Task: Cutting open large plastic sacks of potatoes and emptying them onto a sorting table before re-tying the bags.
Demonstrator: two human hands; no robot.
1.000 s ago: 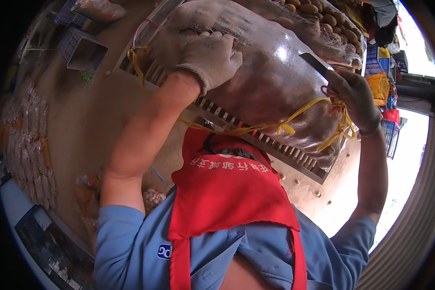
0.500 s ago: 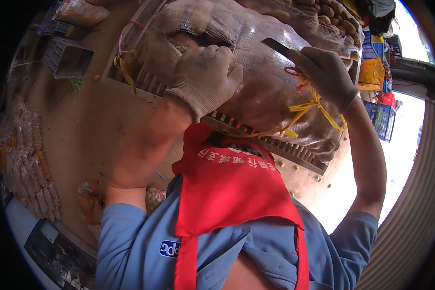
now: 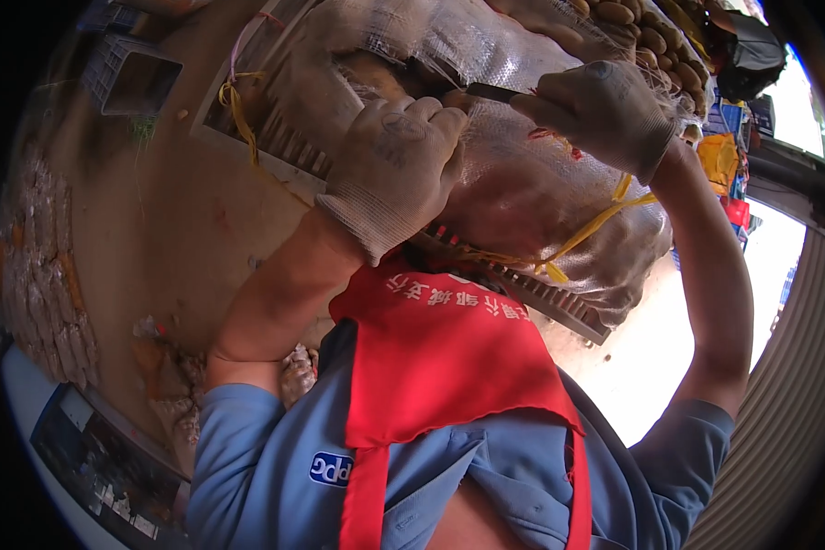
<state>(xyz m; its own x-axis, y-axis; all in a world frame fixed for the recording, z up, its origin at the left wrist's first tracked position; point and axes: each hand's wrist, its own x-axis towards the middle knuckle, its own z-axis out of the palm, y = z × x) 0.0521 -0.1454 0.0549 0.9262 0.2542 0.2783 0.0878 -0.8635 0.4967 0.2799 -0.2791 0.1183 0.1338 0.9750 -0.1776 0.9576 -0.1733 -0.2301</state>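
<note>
Slitting seemed in hand — the sack (image 3: 513, 174) lay on a slatted pallet (image 3: 289, 151), left hand (image 3: 396, 156) closed on it beside the opening (image 3: 380, 75), right hand (image 3: 605, 115) gripping a knife (image 3: 492, 93) at the opening's edge — and further cutting called for taut sacking.

- There is a low rack (image 3: 566, 310) with many narrow slats and a plain frame around them.
- On this rack lies a big sack (image 3: 522, 183), on its side, covering most of the slats; at its near edge and at the left, some slats are visible.
- The brown floor (image 3: 183, 238) is under the rack.
- On the floor, at the upper left, a plastic crate (image 3: 115, 73) lies with its open side showing; some green bits (image 3: 142, 126) lie just beside it.
- At the far left, many long bags (image 3: 46, 284) lie close together on the floor.
</note>
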